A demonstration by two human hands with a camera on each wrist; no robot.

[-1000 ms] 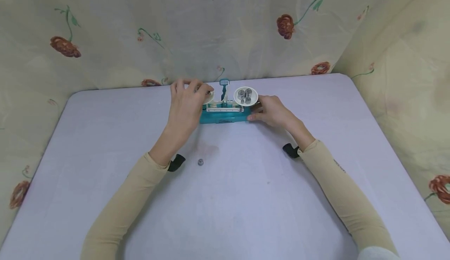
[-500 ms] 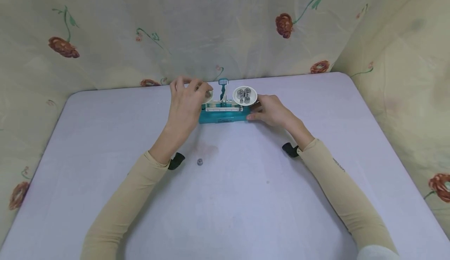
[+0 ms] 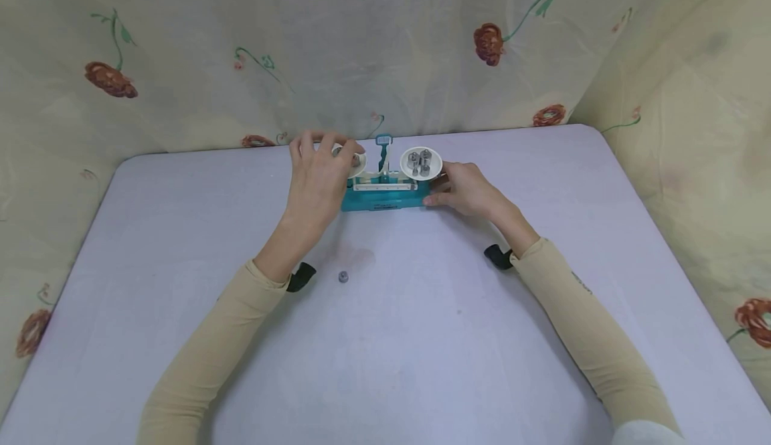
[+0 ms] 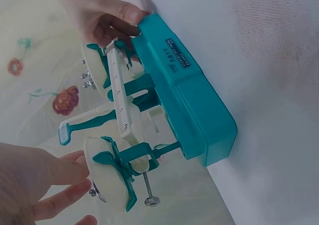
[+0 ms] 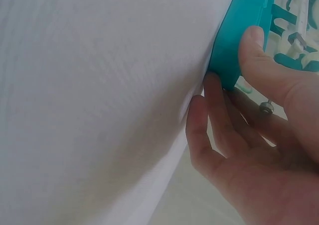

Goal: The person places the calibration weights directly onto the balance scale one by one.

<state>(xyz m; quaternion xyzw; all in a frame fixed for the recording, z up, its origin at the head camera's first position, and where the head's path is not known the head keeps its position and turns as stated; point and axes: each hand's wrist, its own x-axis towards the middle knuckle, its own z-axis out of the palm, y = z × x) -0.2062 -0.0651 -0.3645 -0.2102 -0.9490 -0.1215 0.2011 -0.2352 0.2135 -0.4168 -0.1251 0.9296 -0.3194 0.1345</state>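
A teal balance scale (image 3: 385, 199) with two white pans stands at the table's back edge. My left hand (image 3: 316, 181) reaches over the left pan (image 3: 359, 170), its fingers loosely bent beside a small metal weight (image 4: 93, 191) lying there. In the left wrist view the fingertips are right at the pan's rim and the weight's knob. My right hand (image 3: 466, 187) grips the right end of the base, thumb on the front face and fingers around the end. Several metal weights (image 3: 419, 162) stand on the right pan (image 3: 436, 172).
One small metal weight (image 3: 343, 276) stands alone on the white table (image 3: 397, 351), in front of the scale. A flowered cloth (image 3: 385, 50) hangs close behind the table. Black wrist mounts (image 3: 498, 257) stick out from under both forearms.
The left hand's fingers have risen and loosened slightly over the left pan, so more of the weight there shows. The right hand and the scale stay in place.
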